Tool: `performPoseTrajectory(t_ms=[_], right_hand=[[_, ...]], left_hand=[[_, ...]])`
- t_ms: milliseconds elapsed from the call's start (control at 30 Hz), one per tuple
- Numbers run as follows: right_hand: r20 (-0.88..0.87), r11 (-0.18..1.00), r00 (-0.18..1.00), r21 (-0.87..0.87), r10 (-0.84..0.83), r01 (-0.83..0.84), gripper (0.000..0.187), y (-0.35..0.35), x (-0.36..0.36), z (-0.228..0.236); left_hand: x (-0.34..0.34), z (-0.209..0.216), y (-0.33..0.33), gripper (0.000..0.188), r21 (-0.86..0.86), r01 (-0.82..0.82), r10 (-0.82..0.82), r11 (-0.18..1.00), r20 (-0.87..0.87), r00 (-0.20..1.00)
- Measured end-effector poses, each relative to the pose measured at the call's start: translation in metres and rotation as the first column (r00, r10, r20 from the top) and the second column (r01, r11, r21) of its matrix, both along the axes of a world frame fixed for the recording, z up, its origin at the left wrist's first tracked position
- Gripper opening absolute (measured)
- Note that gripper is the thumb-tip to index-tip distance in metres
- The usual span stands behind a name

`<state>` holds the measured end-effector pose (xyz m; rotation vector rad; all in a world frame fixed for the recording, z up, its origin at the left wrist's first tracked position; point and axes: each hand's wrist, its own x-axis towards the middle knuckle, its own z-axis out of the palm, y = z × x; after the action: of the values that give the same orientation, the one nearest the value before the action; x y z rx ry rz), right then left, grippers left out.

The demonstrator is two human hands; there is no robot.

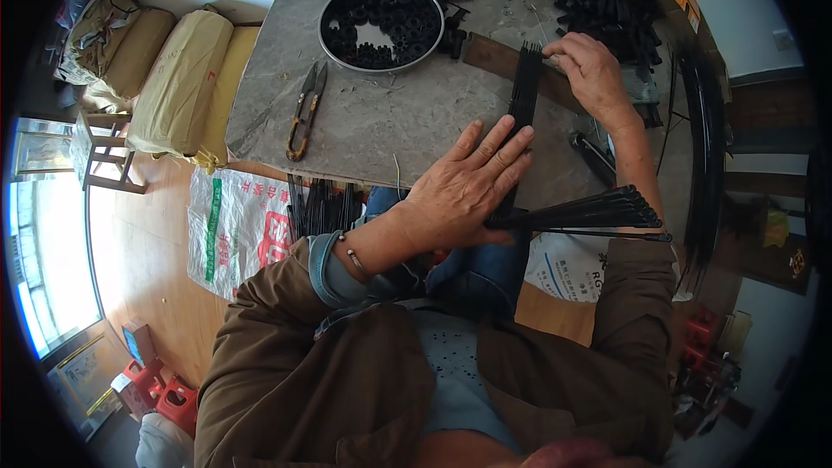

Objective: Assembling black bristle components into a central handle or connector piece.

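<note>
My left hand (477, 175) lies flat with fingers stretched out over a row of thin black rods (525, 87) side by side on the table. The rods' far tips lie over a brown bar (490, 56). The rods fan out past the near table edge, ending in small black knobs (628, 206). Beside the far tips, my right hand (594, 78) is closed in a pinch. A thin pale wire (539, 24) meets its fingertips; whether they grip the wire or a rod tip cannot be told.
A round metal-rimmed tray (325, 48) of small black parts stands far left of my hands. Scissors (305, 113) lie near the left edge of the grey table (260, 121). Black tubular pieces (607, 0) are heaped at the back. Long black rods (700, 147) hang at the right.
</note>
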<state>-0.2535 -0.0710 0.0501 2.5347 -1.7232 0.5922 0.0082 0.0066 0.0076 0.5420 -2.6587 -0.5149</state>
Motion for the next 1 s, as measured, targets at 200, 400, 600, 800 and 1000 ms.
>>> performPoseTrajectory(t_ms=[200, 400, 600, 800, 1000], right_hand=[[0.436, 0.971, 0.873, 0.185, -0.220, 0.152, 0.015, 0.005, 0.009, -0.001], [0.026, 0.942, 0.964, 0.222, -0.265, 0.253, 0.014, 0.019, -0.013, 0.010], [0.063, 0.996, 0.995, 0.040, -0.078, 0.075, 0.013, 0.007, 0.003, 0.002], [0.337, 0.877, 0.880, -0.231, -0.335, 0.422, 0.017, 0.016, -0.026, 0.023], [0.427, 0.857, 0.759, 0.083, -0.492, 0.509, 0.016, 0.043, -0.037, 0.025]], left_hand=[[-0.001, 0.000, 0.000, 0.103, 0.010, -0.006, 0.006, 1.000, -0.011, 1.000], [0.001, 0.000, 0.000, 0.102, -0.010, 0.001, -0.001, 1.000, -0.012, 1.000], [0.000, 0.000, 0.000, 0.101, -0.005, 0.003, -0.003, 1.000, -0.025, 1.000], [0.000, 0.000, 0.001, 0.095, -0.024, -0.006, 0.006, 1.000, -0.017, 1.000], [0.000, 0.002, 0.002, 0.100, -0.009, 0.007, -0.008, 1.000, -0.028, 1.000]])
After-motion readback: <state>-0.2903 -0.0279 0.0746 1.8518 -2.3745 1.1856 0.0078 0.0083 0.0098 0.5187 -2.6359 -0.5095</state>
